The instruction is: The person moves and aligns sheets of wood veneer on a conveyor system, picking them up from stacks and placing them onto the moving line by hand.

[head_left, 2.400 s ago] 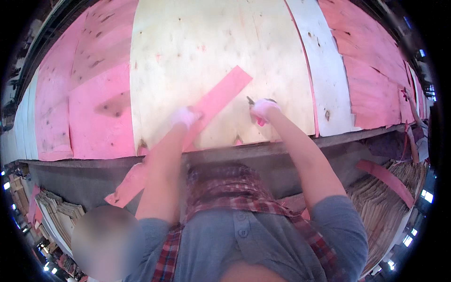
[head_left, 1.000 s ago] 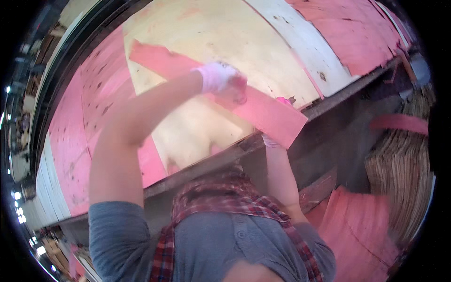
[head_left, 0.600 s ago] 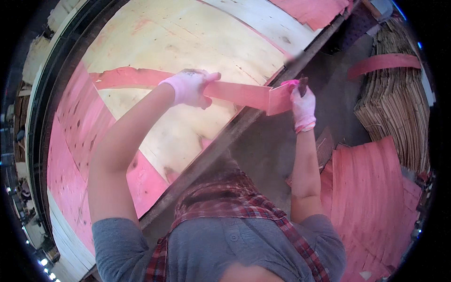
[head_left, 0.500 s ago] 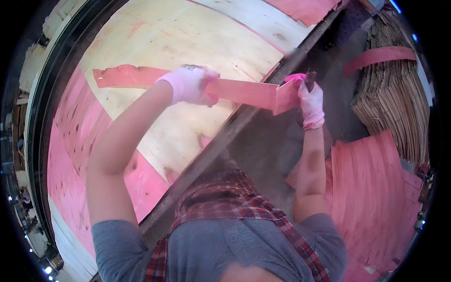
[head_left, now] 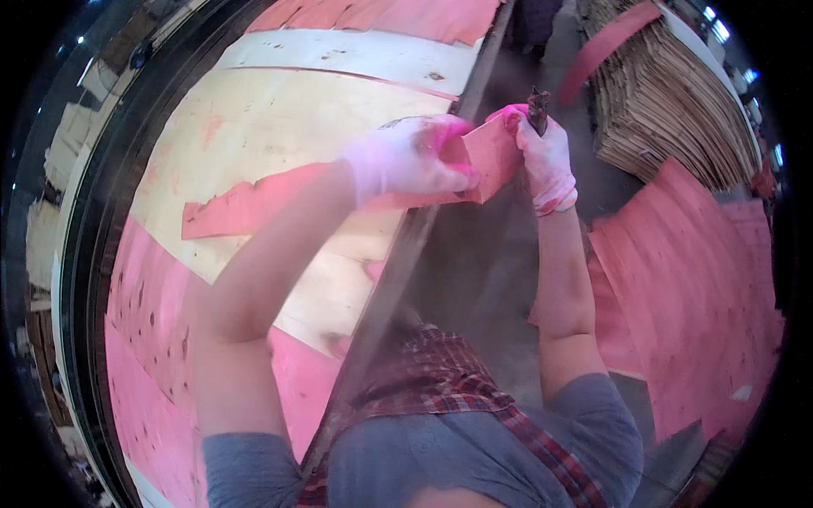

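Note:
A long pink veneer strip (head_left: 241, 210) reaches from over the pale sheets to my right hand, bent sharply near its right end. My left hand (head_left: 415, 157), in a pink-stained white glove, curls round the strip beside the bend, fingers above and thumb below. My left forearm covers part of the strip. My right hand (head_left: 546, 157), gloved alike, is closed on the strip's end. A dark, stick-like tool (head_left: 538, 110) juts up out of the same fist; its kind cannot be made out.
Pale veneer sheets (head_left: 296, 110) and pink sheets (head_left: 152, 313) cover the table on the left, up to its dark edge (head_left: 398, 254). At right stand a stack of brown veneer (head_left: 669, 93) with a pink strip (head_left: 605, 51) over it and large pink sheets (head_left: 686, 296).
My left hand has slid right along the strip to the bend, nearer my right hand. The right hand keeps its hold. The whole view has shifted.

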`<state>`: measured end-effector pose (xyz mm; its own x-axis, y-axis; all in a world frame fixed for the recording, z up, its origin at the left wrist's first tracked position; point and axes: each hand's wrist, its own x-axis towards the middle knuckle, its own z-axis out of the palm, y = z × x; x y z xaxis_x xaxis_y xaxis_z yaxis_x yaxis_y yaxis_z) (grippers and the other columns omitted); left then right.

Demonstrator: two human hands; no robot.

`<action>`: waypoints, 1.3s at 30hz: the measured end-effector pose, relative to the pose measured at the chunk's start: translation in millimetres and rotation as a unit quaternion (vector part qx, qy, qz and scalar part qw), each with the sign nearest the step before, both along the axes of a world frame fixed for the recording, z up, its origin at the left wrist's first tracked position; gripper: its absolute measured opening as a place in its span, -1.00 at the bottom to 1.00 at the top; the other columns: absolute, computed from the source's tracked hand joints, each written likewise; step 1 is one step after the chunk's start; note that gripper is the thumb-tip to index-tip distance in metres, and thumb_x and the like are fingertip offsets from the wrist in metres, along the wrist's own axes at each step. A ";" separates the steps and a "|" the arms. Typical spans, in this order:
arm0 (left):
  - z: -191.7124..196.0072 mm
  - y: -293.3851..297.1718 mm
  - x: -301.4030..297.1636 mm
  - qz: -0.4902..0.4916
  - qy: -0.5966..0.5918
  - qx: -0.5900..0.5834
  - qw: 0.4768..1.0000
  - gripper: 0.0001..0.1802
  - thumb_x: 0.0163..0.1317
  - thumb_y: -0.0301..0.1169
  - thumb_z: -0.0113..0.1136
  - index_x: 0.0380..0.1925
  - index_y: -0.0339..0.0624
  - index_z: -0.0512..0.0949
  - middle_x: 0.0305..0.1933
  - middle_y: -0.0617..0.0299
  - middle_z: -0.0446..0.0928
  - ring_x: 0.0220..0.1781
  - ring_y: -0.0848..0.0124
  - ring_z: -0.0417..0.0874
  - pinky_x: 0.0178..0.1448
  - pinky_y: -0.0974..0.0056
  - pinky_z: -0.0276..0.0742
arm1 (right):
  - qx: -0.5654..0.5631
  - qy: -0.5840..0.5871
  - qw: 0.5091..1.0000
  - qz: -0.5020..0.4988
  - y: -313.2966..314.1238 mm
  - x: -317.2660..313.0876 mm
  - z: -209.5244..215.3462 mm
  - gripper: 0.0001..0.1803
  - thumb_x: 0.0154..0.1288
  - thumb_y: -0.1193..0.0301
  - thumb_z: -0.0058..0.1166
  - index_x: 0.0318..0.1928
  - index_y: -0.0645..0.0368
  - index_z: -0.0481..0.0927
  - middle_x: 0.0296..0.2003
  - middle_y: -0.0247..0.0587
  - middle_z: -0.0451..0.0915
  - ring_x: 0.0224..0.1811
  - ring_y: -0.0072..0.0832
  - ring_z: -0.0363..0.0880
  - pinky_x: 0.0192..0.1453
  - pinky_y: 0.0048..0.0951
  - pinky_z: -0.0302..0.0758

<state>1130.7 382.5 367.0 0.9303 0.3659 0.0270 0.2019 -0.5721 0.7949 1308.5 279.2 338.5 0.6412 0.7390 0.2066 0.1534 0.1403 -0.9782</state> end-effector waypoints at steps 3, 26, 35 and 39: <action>-3.8 -3.9 -3.8 0.055 -0.038 -0.091 0.994 -0.58 -0.11 -0.32 0.40 -0.22 -0.23 0.53 -0.32 0.27 0.58 -0.27 0.56 0.54 -0.13 0.38 0.49 | 0.004 -0.168 0.981 -0.101 -29.2 -21.1 21.9 -0.84 0.17 0.40 0.06 -0.30 0.23 0.59 -0.51 -0.39 0.54 -0.49 -0.64 0.43 -0.36 -0.56 0.38; -8.4 -95.9 43.5 -0.096 0.067 -0.063 0.991 -0.52 -0.19 -0.10 0.40 -0.36 -0.23 0.54 -0.45 0.32 0.52 -0.40 0.52 0.49 -0.22 0.38 0.44 | -0.039 -0.127 0.982 -0.135 -153.4 -2.9 -6.0 -0.80 0.16 0.37 0.07 -0.27 0.24 0.55 -0.45 -0.31 0.56 -0.36 -0.66 0.45 -0.23 -0.53 0.40; -95.4 -34.7 230.4 -0.055 0.023 0.051 0.997 -0.68 -0.10 -0.20 0.31 -0.47 -0.23 0.52 -0.47 0.25 0.56 -0.43 0.41 0.53 -0.22 0.29 0.49 | -0.246 -0.342 0.866 -0.268 -119.6 100.3 -8.0 -0.66 0.10 0.18 0.04 -0.14 0.05 0.53 -0.20 -0.17 0.57 -0.10 -0.17 0.51 -0.05 -0.23 0.42; -110.2 -7.5 305.0 -0.138 -0.060 -0.290 0.945 -0.83 0.09 -0.37 0.01 -0.49 -0.25 0.49 -0.45 0.13 0.53 -0.46 0.30 0.49 -0.30 0.29 0.49 | -0.192 -0.414 0.820 -0.345 -93.8 152.0 -26.8 -0.67 0.05 0.17 0.10 -0.17 0.01 0.53 -0.25 -0.20 0.55 -0.15 -0.23 0.51 -0.10 -0.23 0.44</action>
<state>1435.6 375.0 256.9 0.9955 0.0948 0.0074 -0.0025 -0.0516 0.9987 1460.6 185.3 311.7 0.6922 0.3719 0.6185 0.7002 -0.5538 -0.4506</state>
